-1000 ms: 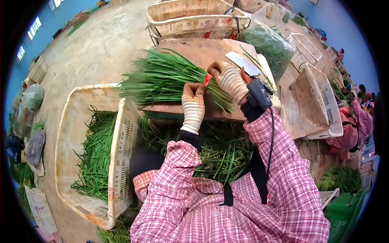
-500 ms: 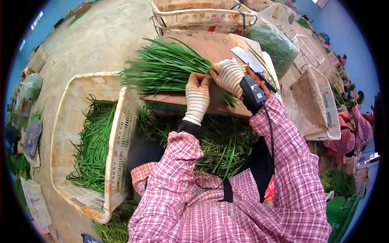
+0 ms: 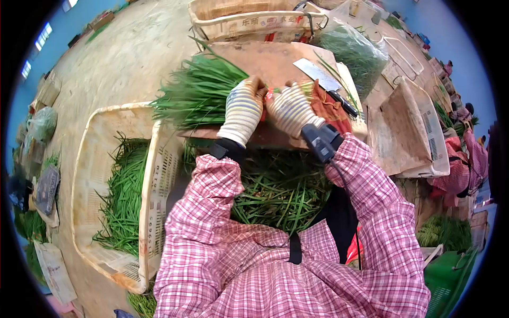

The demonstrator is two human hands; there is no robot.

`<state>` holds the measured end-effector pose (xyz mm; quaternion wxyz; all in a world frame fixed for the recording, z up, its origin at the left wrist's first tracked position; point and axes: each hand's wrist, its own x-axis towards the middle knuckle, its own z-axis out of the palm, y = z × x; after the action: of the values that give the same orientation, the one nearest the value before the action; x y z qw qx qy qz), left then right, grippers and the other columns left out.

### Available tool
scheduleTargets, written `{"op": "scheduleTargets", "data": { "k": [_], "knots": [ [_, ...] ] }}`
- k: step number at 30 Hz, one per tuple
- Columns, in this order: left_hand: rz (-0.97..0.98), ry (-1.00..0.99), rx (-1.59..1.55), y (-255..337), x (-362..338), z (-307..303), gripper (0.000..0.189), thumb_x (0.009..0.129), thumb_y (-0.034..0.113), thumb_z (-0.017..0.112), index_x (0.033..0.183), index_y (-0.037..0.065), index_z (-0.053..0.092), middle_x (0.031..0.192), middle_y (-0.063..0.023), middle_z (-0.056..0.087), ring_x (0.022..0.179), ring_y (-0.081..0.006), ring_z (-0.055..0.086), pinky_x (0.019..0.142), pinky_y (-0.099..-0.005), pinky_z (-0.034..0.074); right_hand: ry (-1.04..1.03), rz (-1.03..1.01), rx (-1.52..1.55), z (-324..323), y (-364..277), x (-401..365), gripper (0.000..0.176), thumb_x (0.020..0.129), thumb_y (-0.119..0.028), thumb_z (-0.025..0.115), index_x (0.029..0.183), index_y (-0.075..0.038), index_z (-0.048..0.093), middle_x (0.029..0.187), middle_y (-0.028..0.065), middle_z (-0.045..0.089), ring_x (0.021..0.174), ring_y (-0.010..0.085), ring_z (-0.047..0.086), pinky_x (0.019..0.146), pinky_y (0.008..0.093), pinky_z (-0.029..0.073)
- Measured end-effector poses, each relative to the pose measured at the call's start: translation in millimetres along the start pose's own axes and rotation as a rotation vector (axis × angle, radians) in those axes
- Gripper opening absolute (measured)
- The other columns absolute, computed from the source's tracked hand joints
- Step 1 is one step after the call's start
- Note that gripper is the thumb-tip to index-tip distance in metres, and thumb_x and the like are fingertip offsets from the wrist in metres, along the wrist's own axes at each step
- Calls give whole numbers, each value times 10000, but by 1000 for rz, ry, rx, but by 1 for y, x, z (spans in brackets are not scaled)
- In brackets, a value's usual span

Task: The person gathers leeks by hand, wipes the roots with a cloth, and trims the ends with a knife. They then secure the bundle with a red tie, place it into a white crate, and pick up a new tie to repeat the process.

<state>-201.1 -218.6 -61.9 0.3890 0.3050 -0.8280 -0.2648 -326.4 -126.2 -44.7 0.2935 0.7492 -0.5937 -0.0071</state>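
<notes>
A bundle of long green leaves (image 3: 204, 90) lies across the brown board (image 3: 265, 53), its leaf tips to the left. My left hand (image 3: 244, 106), in a striped glove, is closed round the bundle near its stem end. Beside it, my right hand (image 3: 291, 108) is closed too, with a small red thing (image 3: 271, 93) between the two hands; pale stems show just past its fingers. What the right fingers pinch is partly hidden. A knife (image 3: 323, 79) with a black handle lies on the board to the right, near a reddish-brown cloth (image 3: 328, 108).
A white crate (image 3: 148, 185) of green leaves stands at the left. Another crate (image 3: 249, 24) is behind the board, with a clear bag of greens (image 3: 352, 58) beside it. Loose leaves (image 3: 281, 196) lie below the board. A co-worker in pink (image 3: 474, 159) is at the far right.
My left hand has moved up and left onto the bundle, and my right hand has turned and come slightly lower. The red thing now shows between them. The view has shifted a little.
</notes>
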Motion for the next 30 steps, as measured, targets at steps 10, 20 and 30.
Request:
{"op": "scheduleTargets", "data": {
  "k": [10, 20, 30],
  "knots": [
    [-158, -546, 57, 30, 57, -21, 247, 887, 151, 684, 1069, -5, 742, 894, -141, 758, 837, -205, 707, 819, -352, 556, -280, 307, 134, -15, -19, 14, 232, 913, -222, 594, 990, -89, 768, 920, 136, 753, 909, 313, 724, 899, 570, 471],
    [102, -413, -103, 6, 9, -27, 593, 768, -60, 656, 1339, 54, 543, 1003, -167, 720, 941, -286, 682, 837, -377, 546, -116, 529, 810, 2, 12, 4, 398, 981, -380, 528, 993, -29, 717, 928, 238, 712, 900, 414, 688, 805, 481, 543],
    [47, -278, -186, -5, 8, -9, 359, 892, -55, 646, 1228, 6, 534, 965, -172, 735, 928, -244, 728, 801, -344, 561, -165, 161, 91, -35, 30, 7, 201, 891, -314, 675, 990, -141, 705, 954, 92, 685, 987, 306, 653, 894, 499, 448]
  ]
}}
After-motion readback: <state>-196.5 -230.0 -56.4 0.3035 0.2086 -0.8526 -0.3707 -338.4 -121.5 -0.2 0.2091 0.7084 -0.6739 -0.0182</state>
